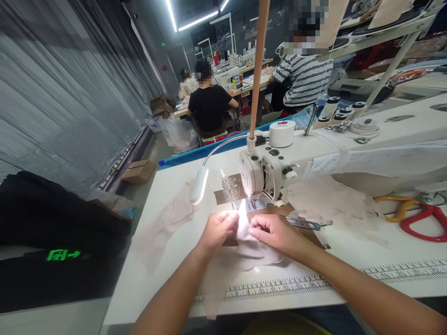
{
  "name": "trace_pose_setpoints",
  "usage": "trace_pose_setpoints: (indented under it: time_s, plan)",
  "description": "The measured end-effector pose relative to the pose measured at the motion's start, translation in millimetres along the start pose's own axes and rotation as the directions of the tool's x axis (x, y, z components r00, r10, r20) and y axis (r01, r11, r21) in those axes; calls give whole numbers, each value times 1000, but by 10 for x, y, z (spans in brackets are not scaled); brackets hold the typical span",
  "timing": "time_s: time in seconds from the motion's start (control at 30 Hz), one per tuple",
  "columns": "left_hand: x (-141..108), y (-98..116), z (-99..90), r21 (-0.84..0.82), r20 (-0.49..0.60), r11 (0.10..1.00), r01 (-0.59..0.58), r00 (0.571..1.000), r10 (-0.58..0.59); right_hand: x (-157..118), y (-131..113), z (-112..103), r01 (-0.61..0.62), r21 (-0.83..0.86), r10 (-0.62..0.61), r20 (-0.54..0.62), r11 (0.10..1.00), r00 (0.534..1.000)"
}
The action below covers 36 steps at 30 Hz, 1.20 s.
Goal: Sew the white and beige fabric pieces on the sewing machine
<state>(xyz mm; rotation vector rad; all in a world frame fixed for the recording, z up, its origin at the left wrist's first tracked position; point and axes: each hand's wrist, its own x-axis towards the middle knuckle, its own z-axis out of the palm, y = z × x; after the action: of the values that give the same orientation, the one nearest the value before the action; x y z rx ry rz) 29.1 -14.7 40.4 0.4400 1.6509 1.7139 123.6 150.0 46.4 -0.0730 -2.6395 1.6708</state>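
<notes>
Thin pale pink fabric (258, 255) lies bunched on the white sewing table in front of the sewing machine head (252, 174). My left hand (220, 229) pinches the fabric's raised edge just before the needle area, under bright light. On the other side of that edge, my right hand (274, 231) has its fingers curled and closed on the same fabric. Metal thread snips (307, 224) show just behind my right hand; whether they touch it I cannot tell. The needle tip is lost in the glare.
A bendy lamp (199, 185) arches over the table's left side, above more pale fabric (171, 218). Right of the machine head are another fabric pile (331, 197) and red-handled scissors (424, 223). A printed ruler (275, 288) runs along the front edge. People sit at machines beyond.
</notes>
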Motion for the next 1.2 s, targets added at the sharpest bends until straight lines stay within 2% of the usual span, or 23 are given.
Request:
trace_pose_setpoints:
  time_s: [0.13, 0.3, 0.53, 0.67, 0.8, 0.93, 1.07, 1.13, 1.17, 1.2]
  plan:
    - [-86, -57, -51, 10, 54, 1000, 13, 998, -14, -13, 35, 18, 36, 61, -36, -8, 997, 999]
    - [-206, -154, -49, 146, 189, 989, -22, 982, -6, -38, 130, 86, 28, 186, -29, 1, 982, 1000]
    - [-298, -119, -19, 261, 332, 962, -75, 943, -16, -150, 198, 250, -160, 430, 163, 31, 889, 986]
    - [-286, -116, -56, 208, 393, 977, -39, 918, -47, -201, 221, 214, -174, 479, 209, -22, 860, 978]
    - [-265, -143, -87, 186, 368, 982, -37, 929, -34, -217, 216, 148, -93, 465, 165, -115, 880, 980]
    - [-255, -179, -76, 209, 330, 976, -53, 944, -19, -232, 206, 115, -124, 423, 183, -101, 897, 978]
    - [-283, -138, -84, 261, 324, 963, -62, 945, -27, -260, 179, 77, -78, 345, 149, -184, 935, 972]
    - [-327, -43, -117, 374, 291, 918, -132, 956, 19, -295, 148, 43, -31, 322, 114, -243, 946, 963]
    - [-359, 19, -139, 472, 260, 858, -203, 962, 85, -321, 128, 20, -10, 315, 100, -270, 949, 958]
    - [-395, 84, -163, 591, 228, 753, -291, 955, 190, -351, 109, -7, 18, 300, 77, -302, 954, 950]
